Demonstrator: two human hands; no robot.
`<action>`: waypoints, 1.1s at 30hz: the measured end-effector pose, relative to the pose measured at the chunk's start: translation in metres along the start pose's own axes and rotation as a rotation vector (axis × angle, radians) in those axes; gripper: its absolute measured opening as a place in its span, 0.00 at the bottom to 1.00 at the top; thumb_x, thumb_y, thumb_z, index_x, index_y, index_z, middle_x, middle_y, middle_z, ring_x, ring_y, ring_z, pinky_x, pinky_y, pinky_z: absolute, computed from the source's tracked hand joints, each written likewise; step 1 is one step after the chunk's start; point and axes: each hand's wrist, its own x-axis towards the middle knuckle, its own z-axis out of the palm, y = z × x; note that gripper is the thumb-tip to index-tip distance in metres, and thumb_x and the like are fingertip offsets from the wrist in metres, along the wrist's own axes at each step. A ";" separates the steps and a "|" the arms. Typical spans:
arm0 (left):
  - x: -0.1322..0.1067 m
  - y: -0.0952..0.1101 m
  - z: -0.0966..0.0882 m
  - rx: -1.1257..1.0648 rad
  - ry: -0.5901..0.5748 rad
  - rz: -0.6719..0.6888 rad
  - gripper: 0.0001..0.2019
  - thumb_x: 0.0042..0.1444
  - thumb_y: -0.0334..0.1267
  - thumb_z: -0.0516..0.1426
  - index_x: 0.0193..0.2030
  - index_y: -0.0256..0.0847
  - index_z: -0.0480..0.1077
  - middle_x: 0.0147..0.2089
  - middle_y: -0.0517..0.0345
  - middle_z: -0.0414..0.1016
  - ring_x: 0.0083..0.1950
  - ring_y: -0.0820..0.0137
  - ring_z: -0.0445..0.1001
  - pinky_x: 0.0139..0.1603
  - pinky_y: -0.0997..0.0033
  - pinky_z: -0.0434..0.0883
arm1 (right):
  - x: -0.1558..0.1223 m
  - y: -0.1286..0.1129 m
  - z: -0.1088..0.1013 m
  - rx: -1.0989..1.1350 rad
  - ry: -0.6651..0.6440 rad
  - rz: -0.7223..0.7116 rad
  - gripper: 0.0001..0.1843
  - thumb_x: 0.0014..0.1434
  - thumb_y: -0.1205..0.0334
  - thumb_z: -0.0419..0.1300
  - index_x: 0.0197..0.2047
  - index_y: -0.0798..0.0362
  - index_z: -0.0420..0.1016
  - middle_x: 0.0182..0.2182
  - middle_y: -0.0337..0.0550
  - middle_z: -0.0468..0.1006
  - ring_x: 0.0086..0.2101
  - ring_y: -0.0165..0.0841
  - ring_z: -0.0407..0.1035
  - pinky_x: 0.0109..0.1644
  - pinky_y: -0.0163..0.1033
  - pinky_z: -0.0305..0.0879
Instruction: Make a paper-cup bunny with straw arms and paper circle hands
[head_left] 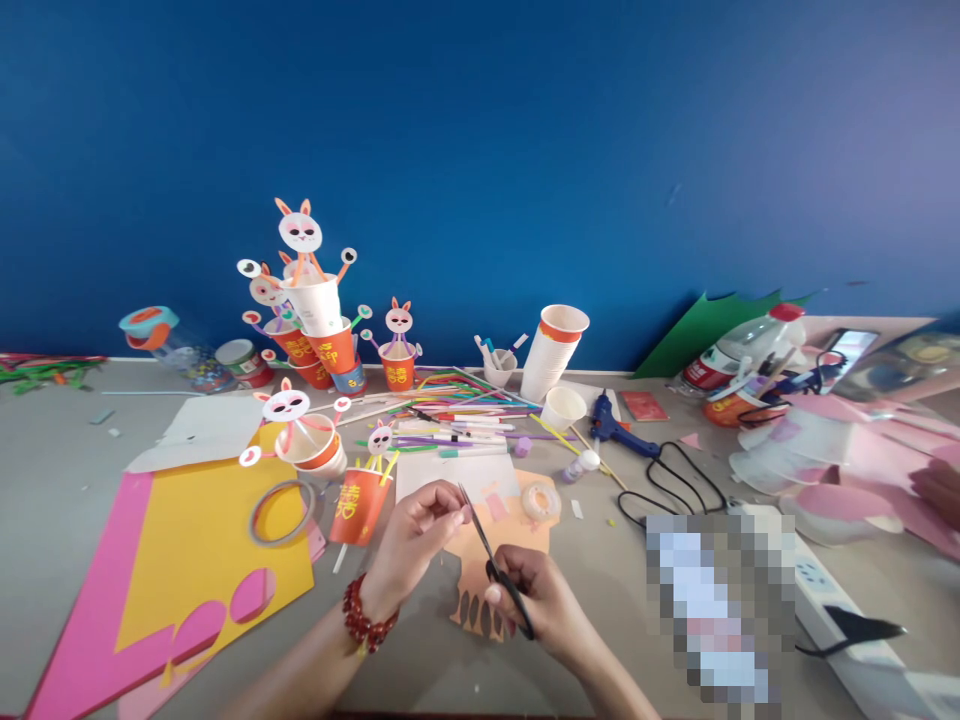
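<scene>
My right hand grips black-handled scissors, their blades pointing up and left toward my other hand. With thumb and fingers pinched together, my left hand is at the blade tips; a tiny pinkish bit seems to be between the fingertips, too small to make out. Beneath both hands lies an orange paper sheet with petal-shaped cut-outs along its near edge. On it rest a small pink paper scrap and a roll of clear tape. Left of my left hand stands a red paper cup with a rabbit face and yellow strips.
Yellow and pink sheets lie left, under a tape ring. Rabbit-decorated cups stand behind. Markers spread across the middle. A blue glue gun with a looping cord, a power strip and another person's hand are right.
</scene>
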 end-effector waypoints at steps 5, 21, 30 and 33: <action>-0.001 0.001 0.000 0.026 0.012 -0.005 0.10 0.59 0.42 0.59 0.30 0.39 0.69 0.35 0.54 0.70 0.39 0.66 0.69 0.44 0.67 0.66 | -0.001 0.001 -0.002 -0.030 -0.001 0.000 0.31 0.45 0.34 0.67 0.23 0.51 0.59 0.15 0.30 0.64 0.15 0.24 0.59 0.18 0.30 0.52; -0.003 0.000 -0.004 -0.067 0.001 -0.023 0.06 0.60 0.36 0.59 0.32 0.39 0.70 0.36 0.55 0.72 0.40 0.67 0.71 0.44 0.69 0.66 | 0.000 -0.003 -0.009 -0.101 -0.016 -0.009 0.30 0.45 0.35 0.68 0.22 0.50 0.58 0.13 0.30 0.63 0.14 0.25 0.59 0.18 0.30 0.50; -0.002 -0.001 -0.005 -0.088 0.006 -0.033 0.05 0.60 0.34 0.59 0.33 0.38 0.70 0.36 0.55 0.72 0.40 0.68 0.72 0.44 0.69 0.66 | 0.000 -0.005 -0.012 -0.154 -0.018 -0.009 0.31 0.45 0.35 0.67 0.21 0.51 0.58 0.13 0.30 0.63 0.14 0.24 0.57 0.19 0.30 0.47; -0.002 -0.002 -0.005 -0.095 0.006 -0.042 0.04 0.59 0.34 0.59 0.33 0.38 0.70 0.36 0.56 0.73 0.40 0.68 0.72 0.44 0.69 0.66 | 0.001 -0.005 -0.014 -0.164 -0.025 -0.013 0.31 0.45 0.33 0.66 0.21 0.51 0.58 0.12 0.29 0.62 0.14 0.23 0.56 0.19 0.30 0.47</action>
